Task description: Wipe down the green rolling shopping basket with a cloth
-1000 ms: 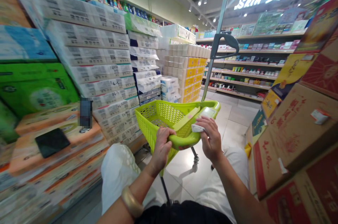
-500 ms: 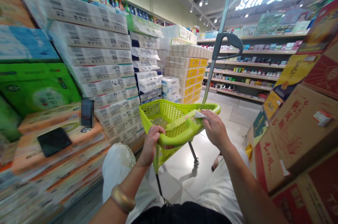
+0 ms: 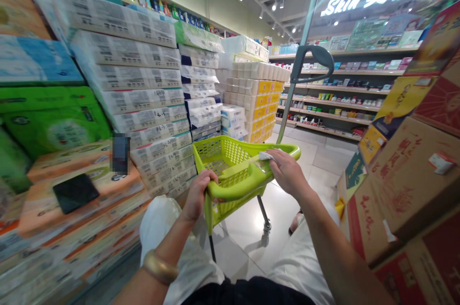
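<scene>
A lime-green shopping trolley [image 3: 235,190] with a perforated basket stands between my knees, its handle side toward me. My left hand [image 3: 198,193] is closed round the left corner of its rim. In my right hand [image 3: 289,170] is a crumpled white wipe [image 3: 266,155], pressed against the top of the trolley's handle panel. The fingers of that hand are bent over the wipe, so part of it is hidden. A grey pole with a dark loop grip [image 3: 312,63] rises from behind the trolley's right side.
Stacked tissue packs [image 3: 143,75] rise on the left. A black tablet-like slab [image 3: 75,193] lies on an orange pack [image 3: 39,214] near a blurred-out phone-like object [image 3: 120,154]. Cardboard cartons [image 3: 413,175] are piled on the right. Stocked shelves [image 3: 338,85] line the back.
My right hand has slid the wipe slightly left along the handle panel. My left hand has moved left and a little down with the trolley's near corner, which has turned slightly.
</scene>
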Motion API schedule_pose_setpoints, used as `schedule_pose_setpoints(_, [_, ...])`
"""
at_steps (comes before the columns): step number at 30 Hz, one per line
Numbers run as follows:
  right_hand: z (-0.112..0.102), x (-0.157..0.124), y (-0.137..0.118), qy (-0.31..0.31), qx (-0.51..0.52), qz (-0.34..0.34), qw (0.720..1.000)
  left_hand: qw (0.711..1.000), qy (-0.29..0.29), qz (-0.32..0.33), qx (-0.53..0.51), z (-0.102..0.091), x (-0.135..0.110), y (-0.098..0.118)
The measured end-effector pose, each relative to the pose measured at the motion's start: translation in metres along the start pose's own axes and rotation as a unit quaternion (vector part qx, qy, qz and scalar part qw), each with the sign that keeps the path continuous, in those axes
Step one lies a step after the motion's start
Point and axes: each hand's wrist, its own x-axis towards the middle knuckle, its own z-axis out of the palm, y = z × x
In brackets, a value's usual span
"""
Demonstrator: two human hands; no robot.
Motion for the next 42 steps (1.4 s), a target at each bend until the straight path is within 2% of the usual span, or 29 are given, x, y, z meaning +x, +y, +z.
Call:
schedule_pose_setpoints(5, [0.003,-0.003,-0.044,-0.055,0.003,-0.067,0.996,0.998,-0.002,-0.025,-0.05,-0.006,0.003,0.008])
schedule_pose_setpoints(7, [0.004,-0.001,-0.052,-0.072,0.016,-0.082,0.994,0.996,-0.01,-0.042,-0.084,-0.01,0.005,0.012])
schedule_pose_setpoints(9, [0.005,0.001,-0.048,-0.067,0.017,-0.066,0.995,0.992,-0.017,-0.056,-0.114,-0.015,0.01,0.015])
schedule_pose_setpoints(12, [0.005,0.004,-0.03,-0.034,-0.004,0.005,0.999,0.993,-0.028,-0.054,-0.103,-0.026,0.019,0.014])
schedule_pose_setpoints(14, [0.004,0.004,-0.02,-0.017,-0.018,0.044,0.999,0.997,-0.047,-0.034,-0.052,-0.035,0.026,0.013])
schedule_pose_setpoints(17, [0.002,0.006,-0.02,-0.017,-0.049,0.057,0.997,0.995,-0.055,0.034,0.075,-0.046,0.033,0.02])
schedule_pose_setpoints(19, [0.001,0.009,-0.032,-0.037,-0.079,0.059,0.994,0.978,-0.036,0.088,0.183,-0.045,0.035,0.034])
schedule_pose_setpoints(21, [0.003,0.015,-0.05,-0.081,-0.094,0.059,0.99,0.947,-0.073,0.11,0.294,-0.036,0.033,0.052])
schedule_pose_setpoints(24, [0.011,0.024,-0.079,-0.154,-0.085,0.024,0.984,0.875,-0.146,0.073,0.456,-0.015,0.028,0.075])
schedule_pose_setpoints(26, [0.017,0.028,-0.092,-0.178,-0.078,-0.006,0.981,0.833,-0.131,0.035,0.536,-0.004,0.026,0.081])
schedule_pose_setpoints(28, [0.019,0.03,-0.095,-0.19,-0.083,-0.011,0.978,0.806,-0.12,0.007,0.579,0.001,0.026,0.081])
schedule_pose_setpoints(31, [0.011,0.031,-0.081,-0.208,-0.123,0.04,0.97,0.791,-0.119,-0.026,0.599,0.0,0.027,0.078])
schedule_pose_setpoints(34, [-0.003,0.033,-0.06,-0.231,-0.165,0.123,0.951,0.787,-0.118,-0.043,0.603,0.0,0.027,0.079])
schedule_pose_setpoints(36, [-0.007,0.037,-0.054,-0.243,-0.179,0.149,0.942,0.786,-0.117,-0.049,0.605,0.003,0.027,0.082])
schedule_pose_setpoints(38, [-0.004,0.04,-0.059,-0.252,-0.186,0.131,0.941,0.787,-0.119,-0.055,0.603,0.007,0.026,0.084])
schedule_pose_setpoints(42, [0.013,0.046,-0.087,-0.272,-0.162,0.023,0.948,0.788,-0.122,-0.057,0.6,0.014,0.024,0.085])
